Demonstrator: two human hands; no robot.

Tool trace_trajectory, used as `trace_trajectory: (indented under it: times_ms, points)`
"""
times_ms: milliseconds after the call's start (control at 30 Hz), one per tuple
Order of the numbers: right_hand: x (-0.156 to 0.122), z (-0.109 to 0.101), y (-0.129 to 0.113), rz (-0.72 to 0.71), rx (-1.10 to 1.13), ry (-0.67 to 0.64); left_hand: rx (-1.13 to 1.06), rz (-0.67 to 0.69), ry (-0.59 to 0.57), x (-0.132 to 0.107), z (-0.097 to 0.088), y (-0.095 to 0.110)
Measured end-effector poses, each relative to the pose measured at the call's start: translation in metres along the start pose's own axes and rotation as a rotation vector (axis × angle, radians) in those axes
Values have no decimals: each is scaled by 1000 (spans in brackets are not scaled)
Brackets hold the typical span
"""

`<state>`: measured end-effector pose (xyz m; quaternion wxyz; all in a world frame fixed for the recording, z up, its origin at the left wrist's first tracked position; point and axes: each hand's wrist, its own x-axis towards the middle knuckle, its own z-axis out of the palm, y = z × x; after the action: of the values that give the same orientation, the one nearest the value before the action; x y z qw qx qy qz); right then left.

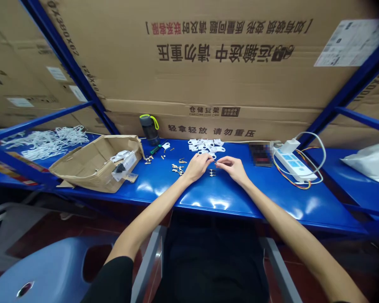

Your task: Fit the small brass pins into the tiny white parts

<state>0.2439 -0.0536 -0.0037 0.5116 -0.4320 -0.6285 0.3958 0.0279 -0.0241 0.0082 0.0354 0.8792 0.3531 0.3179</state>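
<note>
Above the blue table [164, 185], my left hand [198, 166] and my right hand [235, 169] meet with their fingertips closed. Both pinch a small, thin, dark pin-like part [215, 161]; its exact kind is too small to tell. Just below the fingertips lie a few small metal pin parts [212, 172] in a short column. Left of my left hand is a loose group of small brass-coloured metal parts [177, 169]. Behind both hands sits a pile of white plastic pieces with ring-shaped ends [205, 145].
An open cardboard box [82, 168] stands at left, with a heap of white wire-like loops [50, 141] beyond. A dark bottle [149, 129] is at the back. To the right are a dark flat object [260, 155] and a white power strip [292, 164] with cables.
</note>
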Motion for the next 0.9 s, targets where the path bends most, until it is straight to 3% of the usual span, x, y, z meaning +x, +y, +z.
trace_trajectory:
  times_ms: [300,500,900]
  points:
    - [1,-1,3,-21,-10,69,78,110,7,-2,0,-5]
    - [1,-1,4,-55,-28,112,144,252,102,-1,7,-9]
    - [0,-1,-1,-64,5,143,64,258,156,-3,10,-12]
